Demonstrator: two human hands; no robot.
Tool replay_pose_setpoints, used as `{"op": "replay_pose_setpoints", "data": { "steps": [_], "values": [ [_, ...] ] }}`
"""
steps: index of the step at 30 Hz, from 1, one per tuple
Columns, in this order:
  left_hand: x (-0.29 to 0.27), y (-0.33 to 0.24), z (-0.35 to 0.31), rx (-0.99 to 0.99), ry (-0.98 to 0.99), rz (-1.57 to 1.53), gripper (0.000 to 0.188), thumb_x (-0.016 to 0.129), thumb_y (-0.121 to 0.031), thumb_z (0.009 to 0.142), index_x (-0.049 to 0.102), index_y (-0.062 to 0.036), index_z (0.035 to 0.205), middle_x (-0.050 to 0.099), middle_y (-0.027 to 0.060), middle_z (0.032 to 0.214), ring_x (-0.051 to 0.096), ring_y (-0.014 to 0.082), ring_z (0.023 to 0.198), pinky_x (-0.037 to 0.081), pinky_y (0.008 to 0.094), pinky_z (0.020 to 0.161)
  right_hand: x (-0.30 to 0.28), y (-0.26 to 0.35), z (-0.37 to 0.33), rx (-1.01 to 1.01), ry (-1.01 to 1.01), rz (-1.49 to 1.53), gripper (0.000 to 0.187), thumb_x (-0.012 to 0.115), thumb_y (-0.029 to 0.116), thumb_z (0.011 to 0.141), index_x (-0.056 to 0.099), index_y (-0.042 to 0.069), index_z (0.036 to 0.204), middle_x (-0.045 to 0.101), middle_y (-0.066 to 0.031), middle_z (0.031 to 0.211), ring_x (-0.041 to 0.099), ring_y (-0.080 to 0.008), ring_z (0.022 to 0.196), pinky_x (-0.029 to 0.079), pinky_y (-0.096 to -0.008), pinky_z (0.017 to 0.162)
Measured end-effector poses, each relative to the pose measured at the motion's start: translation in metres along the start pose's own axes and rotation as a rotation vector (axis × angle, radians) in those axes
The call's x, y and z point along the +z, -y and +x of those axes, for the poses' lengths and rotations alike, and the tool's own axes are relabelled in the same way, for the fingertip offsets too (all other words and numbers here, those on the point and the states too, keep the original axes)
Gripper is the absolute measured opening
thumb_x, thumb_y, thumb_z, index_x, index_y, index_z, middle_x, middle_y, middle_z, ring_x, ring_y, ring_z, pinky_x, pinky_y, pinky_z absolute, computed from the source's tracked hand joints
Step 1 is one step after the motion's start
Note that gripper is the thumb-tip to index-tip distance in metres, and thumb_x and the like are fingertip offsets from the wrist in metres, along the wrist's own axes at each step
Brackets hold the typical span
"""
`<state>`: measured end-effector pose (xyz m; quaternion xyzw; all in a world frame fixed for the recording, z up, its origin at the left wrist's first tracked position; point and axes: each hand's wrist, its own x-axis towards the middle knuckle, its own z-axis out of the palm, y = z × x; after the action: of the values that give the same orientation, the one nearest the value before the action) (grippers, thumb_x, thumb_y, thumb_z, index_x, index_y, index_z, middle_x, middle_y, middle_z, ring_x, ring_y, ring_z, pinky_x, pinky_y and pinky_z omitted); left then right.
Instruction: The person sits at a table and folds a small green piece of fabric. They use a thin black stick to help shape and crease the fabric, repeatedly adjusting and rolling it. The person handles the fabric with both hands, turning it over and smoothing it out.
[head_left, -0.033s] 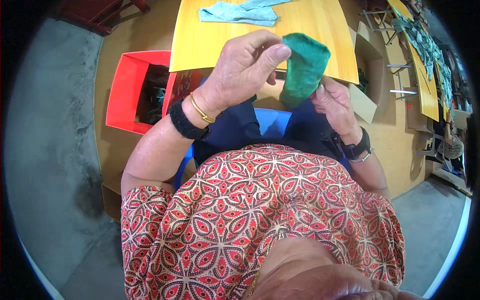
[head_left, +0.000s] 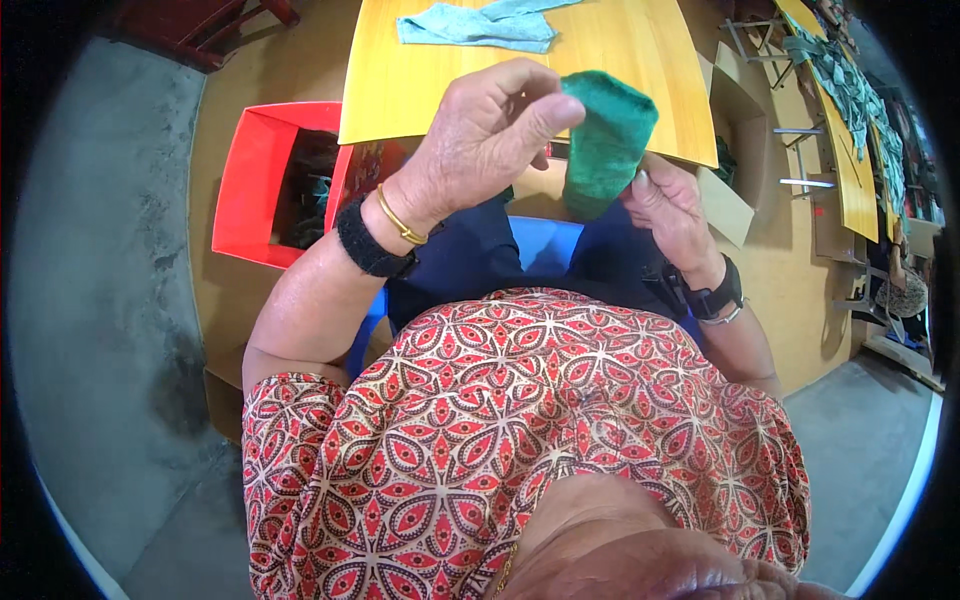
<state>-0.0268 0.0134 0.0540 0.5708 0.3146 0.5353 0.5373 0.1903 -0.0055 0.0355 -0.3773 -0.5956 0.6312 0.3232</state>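
A green plush cloth piece (head_left: 608,140) hangs upright between my hands, above the near edge of the yellow table. My left hand (head_left: 495,130) is closed at its upper left edge, thumb toward the cloth and the index finger partly hidden. Lower on the right side, my right hand (head_left: 668,205) pinches the cloth's edge between thumb and fingers. Farther back on the yellow table (head_left: 420,95) lies a folded pale teal cloth (head_left: 475,27), out of reach of both hands.
Left of the table stands a red box (head_left: 250,185) with dark items inside. An open cardboard box (head_left: 740,125) is on the right. Beyond it, another yellow table (head_left: 858,190) bears teal cloths, with a person beside it. My legs are under the near table edge.
The top of the green cloth has dipped and shifted slightly left, its upper edge now curling. My hands have barely moved.
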Motion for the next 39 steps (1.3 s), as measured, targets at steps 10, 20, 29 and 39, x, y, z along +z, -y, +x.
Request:
{"op": "replay_pose_setpoints", "data": {
  "steps": [10, 20, 29, 39],
  "values": [
    [-0.007, -0.001, -0.001, -0.020, 0.124, 0.137, 0.014, 0.053, -0.013, 0.082, 0.056, 0.0009, 0.082, 0.052, -0.0007, 0.060, 0.049, 0.0042, 0.050, 0.041, 0.0183, 0.047, -0.007, 0.004, 0.001, -0.053, -0.031, -0.099, 0.027, 0.044, 0.027, 0.087, 0.054, 0.004, 0.093, 0.048, 0.0035, 0.068, 0.035, -0.0020, 0.055, 0.029, -0.0157, 0.048],
    [0.006, 0.008, -0.005, 0.148, 0.180, 0.283, 0.007, 0.055, -0.009, 0.078, 0.055, -0.0023, 0.078, 0.050, 0.0075, 0.060, 0.047, 0.0150, 0.050, 0.039, 0.0234, 0.048, 0.005, 0.003, -0.006, 0.027, -0.028, 0.236, 0.031, 0.049, 0.024, 0.085, 0.051, 0.003, 0.108, 0.049, 0.0045, 0.070, 0.034, -0.0012, 0.054, 0.028, -0.0147, 0.048],
    [0.013, 0.016, -0.005, 0.337, 0.175, 0.446, 0.019, 0.059, -0.009, 0.076, 0.054, -0.0013, 0.093, 0.052, 0.0055, 0.074, 0.052, 0.0152, 0.063, 0.043, 0.0236, 0.059, -0.008, 0.003, -0.018, -0.245, -0.123, -0.355, 0.016, 0.047, 0.009, 0.084, 0.056, -0.002, 0.092, 0.058, -0.0041, 0.071, 0.052, -0.0082, 0.065, 0.042, -0.0206, 0.061],
    [0.012, 0.001, -0.005, 0.291, 0.171, 0.462, 0.016, 0.058, -0.009, 0.077, 0.058, 0.0003, 0.090, 0.055, 0.0038, 0.073, 0.053, 0.0093, 0.063, 0.045, 0.0204, 0.056, -0.003, 0.007, -0.015, -0.335, -0.189, -0.708, 0.016, 0.047, 0.008, 0.084, 0.055, -0.001, 0.094, 0.059, -0.0067, 0.073, 0.056, -0.0115, 0.066, 0.044, -0.0224, 0.062]
  ]
}}
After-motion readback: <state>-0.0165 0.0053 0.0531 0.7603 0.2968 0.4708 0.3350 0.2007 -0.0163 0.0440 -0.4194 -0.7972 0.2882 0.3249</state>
